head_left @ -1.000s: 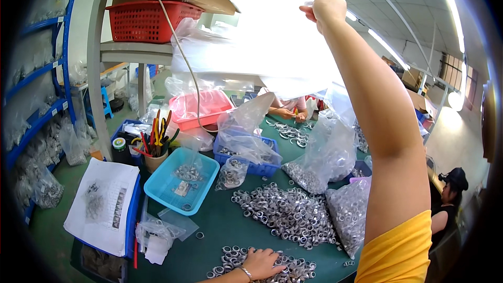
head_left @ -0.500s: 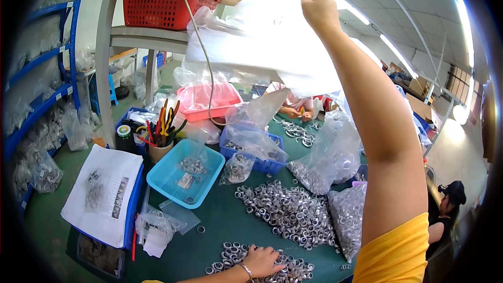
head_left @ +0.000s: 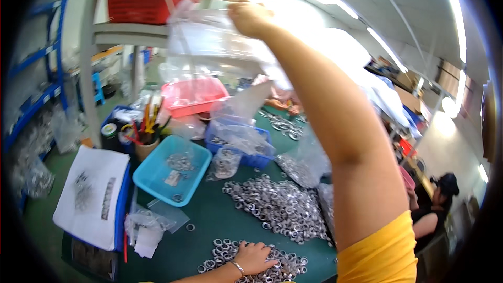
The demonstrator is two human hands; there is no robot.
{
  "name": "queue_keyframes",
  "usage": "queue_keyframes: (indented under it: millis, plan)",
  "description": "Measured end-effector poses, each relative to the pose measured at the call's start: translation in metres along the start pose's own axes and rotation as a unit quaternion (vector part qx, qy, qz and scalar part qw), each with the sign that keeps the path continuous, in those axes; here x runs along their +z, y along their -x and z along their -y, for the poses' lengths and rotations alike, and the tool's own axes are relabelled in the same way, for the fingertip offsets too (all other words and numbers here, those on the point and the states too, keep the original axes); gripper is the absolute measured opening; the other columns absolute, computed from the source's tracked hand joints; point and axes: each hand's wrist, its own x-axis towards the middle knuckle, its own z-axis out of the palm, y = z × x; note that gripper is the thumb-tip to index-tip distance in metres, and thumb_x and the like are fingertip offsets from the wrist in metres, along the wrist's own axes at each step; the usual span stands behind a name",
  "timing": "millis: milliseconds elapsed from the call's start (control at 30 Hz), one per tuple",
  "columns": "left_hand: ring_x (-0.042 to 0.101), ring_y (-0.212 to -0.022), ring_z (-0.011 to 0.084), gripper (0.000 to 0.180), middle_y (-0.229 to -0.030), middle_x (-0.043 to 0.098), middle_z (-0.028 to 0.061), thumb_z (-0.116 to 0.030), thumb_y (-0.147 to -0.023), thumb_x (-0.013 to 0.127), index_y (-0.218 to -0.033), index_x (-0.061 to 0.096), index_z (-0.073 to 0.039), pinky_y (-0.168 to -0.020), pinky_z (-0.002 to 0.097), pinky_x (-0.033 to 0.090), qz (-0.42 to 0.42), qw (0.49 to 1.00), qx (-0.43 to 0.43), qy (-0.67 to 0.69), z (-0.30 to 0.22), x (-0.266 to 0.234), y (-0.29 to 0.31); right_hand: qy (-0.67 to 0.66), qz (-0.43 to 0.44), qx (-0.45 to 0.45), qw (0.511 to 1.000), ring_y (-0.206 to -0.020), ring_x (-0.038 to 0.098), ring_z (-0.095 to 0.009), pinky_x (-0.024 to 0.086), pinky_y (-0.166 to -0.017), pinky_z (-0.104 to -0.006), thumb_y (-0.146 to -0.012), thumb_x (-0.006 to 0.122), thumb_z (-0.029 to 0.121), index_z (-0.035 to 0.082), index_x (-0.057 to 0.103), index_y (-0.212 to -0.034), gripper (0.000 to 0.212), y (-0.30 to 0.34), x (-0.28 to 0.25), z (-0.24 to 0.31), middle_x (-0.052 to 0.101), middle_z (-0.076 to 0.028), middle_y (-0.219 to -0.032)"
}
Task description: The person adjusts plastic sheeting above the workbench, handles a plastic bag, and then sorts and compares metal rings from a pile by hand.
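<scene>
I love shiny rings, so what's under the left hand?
Small silvery rings: the left hand rests on them, and more show beside it. Whatever lies directly beneath the palm is covered and cannot be seen.

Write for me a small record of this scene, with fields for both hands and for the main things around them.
Left hand: lying on a small pile of metal rings
Right hand: raised near white plastic; blurred, grip unclear
Table middle: larger heap of metal rings
Left of larger heap: turquoise tray with some rings inside
Beside tray: tan cup with coloured tool handles
Shelf: red basket
</scene>
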Motion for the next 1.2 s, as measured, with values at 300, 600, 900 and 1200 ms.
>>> queue_keyframes:
  millis: [300,600,900,1200]
  plan:
    - [0.055,-0.099,0.0267,0.053,-0.107,0.058,0.009,-0.054,-0.078,0.055,-0.109,0.061,-0.011,-0.089,0.0522,0.034,-0.027,0.999,0.017,-0.024,0.004,-0.003,0.004,-0.061,-0.413,-0.17,0.893,-0.09,0.05,-0.024,0.033,-0.082,-0.0418,-0.068,0.054,0.011,0.012,0.062,-0.076,0.011,0.078,0.02,-0.033,0.056,-0.004,-0.09]
    - [0.053,-0.107,0.0267,0.053,-0.116,0.056,0.0088,-0.052,-0.079,0.057,-0.11,0.061,-0.009,-0.093,0.0512,0.032,-0.042,0.999,0.012,0.013,0.002,-0.004,0.006,0.084,-0.349,0.291,0.887,-0.089,0.059,-0.027,0.041,-0.078,-0.0426,-0.07,0.053,0.011,0.014,0.066,-0.083,0.018,0.232,0.022,-0.274,0.063,-0.008,-0.088]
    - [0.055,-0.101,0.026,0.048,-0.109,0.058,0.0071,-0.049,-0.076,0.062,-0.102,0.063,-0.009,-0.092,0.0439,0.036,-0.053,0.999,-0.003,0.007,-0.01,-0.019,0.004,-0.083,-0.179,0.491,0.849,-0.11,0.054,-0.029,0.038,-0.095,-0.0398,-0.082,0.047,0.02,0.013,0.058,-0.116,0.036,0.29,0.033,-0.376,0.059,-0.015,-0.115]
    - [0.053,-0.099,0.0326,0.044,-0.111,0.056,0.01,-0.043,-0.073,0.066,-0.103,0.06,-0.011,-0.085,0.0425,0.041,-0.068,0.996,-0.051,0.012,-0.03,-0.024,0.006,-0.176,-0.129,0.493,0.842,-0.121,0.046,-0.031,0.034,-0.101,-0.0342,-0.079,0.047,0.018,0.006,0.034,-0.137,0.06,0.244,0.079,-0.405,0.047,-0.02,-0.13]
